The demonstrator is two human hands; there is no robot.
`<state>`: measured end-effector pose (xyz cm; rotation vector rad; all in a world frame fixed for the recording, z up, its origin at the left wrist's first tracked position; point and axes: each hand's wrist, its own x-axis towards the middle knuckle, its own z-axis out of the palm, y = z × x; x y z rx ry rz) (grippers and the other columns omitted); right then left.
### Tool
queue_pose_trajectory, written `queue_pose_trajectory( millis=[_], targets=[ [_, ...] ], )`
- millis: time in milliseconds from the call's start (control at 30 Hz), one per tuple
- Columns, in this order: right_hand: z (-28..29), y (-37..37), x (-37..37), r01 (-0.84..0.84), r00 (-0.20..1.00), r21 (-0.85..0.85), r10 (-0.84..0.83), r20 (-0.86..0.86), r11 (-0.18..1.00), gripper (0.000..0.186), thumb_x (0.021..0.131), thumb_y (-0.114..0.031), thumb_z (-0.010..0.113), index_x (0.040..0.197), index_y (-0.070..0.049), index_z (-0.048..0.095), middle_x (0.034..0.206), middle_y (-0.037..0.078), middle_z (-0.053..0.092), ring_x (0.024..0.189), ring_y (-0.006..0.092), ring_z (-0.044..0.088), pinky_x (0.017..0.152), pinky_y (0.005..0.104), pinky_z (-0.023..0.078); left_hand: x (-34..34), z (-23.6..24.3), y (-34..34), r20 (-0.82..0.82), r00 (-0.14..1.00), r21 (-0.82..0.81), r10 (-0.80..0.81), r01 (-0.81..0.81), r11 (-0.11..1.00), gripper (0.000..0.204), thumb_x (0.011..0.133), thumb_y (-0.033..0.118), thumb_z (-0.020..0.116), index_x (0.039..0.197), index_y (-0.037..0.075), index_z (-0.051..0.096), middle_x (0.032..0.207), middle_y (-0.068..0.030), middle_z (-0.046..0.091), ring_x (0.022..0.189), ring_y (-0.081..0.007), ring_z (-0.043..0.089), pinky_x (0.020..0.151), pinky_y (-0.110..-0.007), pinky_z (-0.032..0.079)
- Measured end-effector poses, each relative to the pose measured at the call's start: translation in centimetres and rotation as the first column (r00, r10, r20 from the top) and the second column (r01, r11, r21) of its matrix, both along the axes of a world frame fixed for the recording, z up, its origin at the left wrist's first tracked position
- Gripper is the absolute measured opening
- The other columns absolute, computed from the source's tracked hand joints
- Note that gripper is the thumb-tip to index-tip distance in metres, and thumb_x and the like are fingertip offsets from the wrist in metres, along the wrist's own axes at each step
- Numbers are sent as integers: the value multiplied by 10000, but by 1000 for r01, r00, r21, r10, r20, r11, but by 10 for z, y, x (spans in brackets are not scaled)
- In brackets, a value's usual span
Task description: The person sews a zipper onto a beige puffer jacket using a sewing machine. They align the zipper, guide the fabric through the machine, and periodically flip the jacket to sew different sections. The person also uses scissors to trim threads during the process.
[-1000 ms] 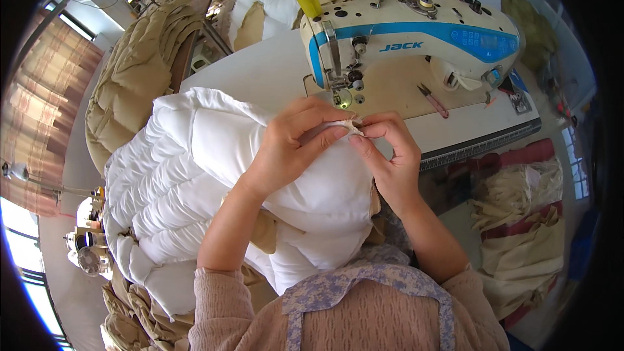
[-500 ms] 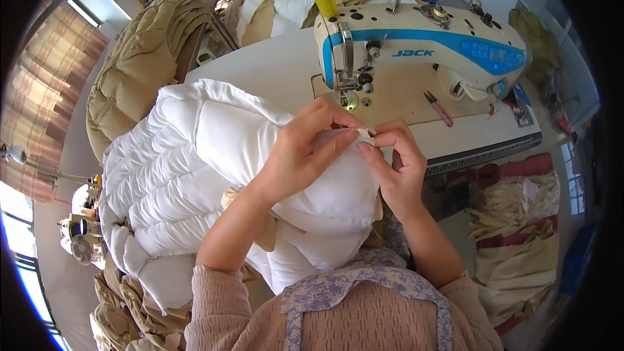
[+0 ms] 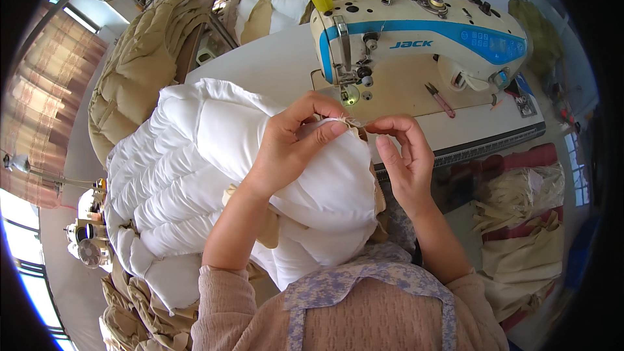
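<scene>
The left hand [image 3: 296, 140] lay curled over the top of the white quilted piece [image 3: 214, 175], thumb and forefinger pinched shut on its seam edge [image 3: 348, 122]. The right hand [image 3: 403, 156] met it from the other side, fingertips closed on the same edge, so both hands sat almost touching, just in front of the needle of the sewing machine [image 3: 416, 42]. The padded piece bulged up between the forearms and spilled off to the person's left over the tabletop [image 3: 273, 65] and down toward the lap. It looked light, puffy and very soft, likely to slump and slide under its own bulk; the stitched rim seemed the only firm place to take hold, with the rest needing support from beneath. Beyond it, beige quilted pieces [image 3: 140, 65] were heaped at the far left, and folded beige fabric [image 3: 520, 201] lay stacked low to the right.
</scene>
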<state>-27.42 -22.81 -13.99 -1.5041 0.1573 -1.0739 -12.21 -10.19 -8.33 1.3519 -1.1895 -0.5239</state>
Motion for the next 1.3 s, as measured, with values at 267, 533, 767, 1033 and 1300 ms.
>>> queue_pose_trajectory(
  millis=[267,533,767,1033,1300],
  targets=[
    [11,-7,-7,35,989,-396,-87,-115,917,196,833,-9,732,1020,-13,675,979,114,691,881,280,678,792,356,535,3,1,2,-68,997,18,-26,27,999,100,981,72,686,1056,18,646,1105,-66,695,1076,-156,633,999,-315,481],
    [17,-1,-5,109,987,-453,-150,-55,885,179,814,67,731,943,-19,641,885,98,647,764,253,672,668,315,534,-4,7,1,92,996,-24,9,-7,1000,108,967,60,699,1054,12,656,1102,-86,702,1064,-164,646,982,-319,492],
    [20,1,-6,91,995,-363,-98,-2,927,186,838,96,722,981,-7,664,924,83,654,771,194,688,664,290,545,-6,5,-2,77,997,-79,-1,7,997,128,964,42,697,1075,3,648,1105,-92,691,1047,-164,643,961,-309,499],
    [26,2,-5,63,997,-250,-72,-27,966,200,847,114,706,1017,8,686,933,90,663,805,175,693,700,281,551,-10,4,-2,-40,998,-74,-40,37,997,127,971,21,681,1085,-11,636,1133,-98,677,1059,-155,627,961,-304,496],
    [26,0,-4,50,998,-264,-57,-18,963,212,857,102,713,1039,1,675,937,85,672,811,164,687,726,281,550,-11,4,-3,-43,999,-68,-30,27,997,135,975,32,682,1092,-15,634,1135,-92,673,1061,-148,622,963,-296,494]
  ],
)
